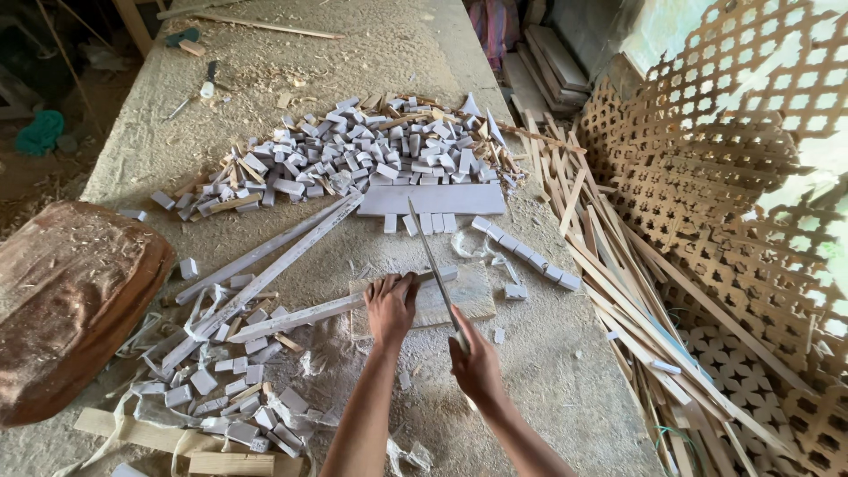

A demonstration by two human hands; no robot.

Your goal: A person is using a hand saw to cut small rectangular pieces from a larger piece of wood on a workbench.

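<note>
The long wood strip (300,315) lies on a flat board (477,300) w/ the left hand (391,305) pressing it down, fingers curled on it. The right hand (477,367) grips a saw (431,256), blade across the strip. Far off sits a big pile of small white blocks (353,155). More blocks lie near left.

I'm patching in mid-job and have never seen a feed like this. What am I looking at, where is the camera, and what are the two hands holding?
There is one view, from a camera worn on the person's head, looking down at a dusty workbench. No machine: two bare hands. The left hand presses a long pale wooden strip onto a flat block. The right hand grips a hand saw whose blade crosses the strip. Behind lies a pile of small cut pieces; more lie at lower left. Lattice panels lean at right.
</note>
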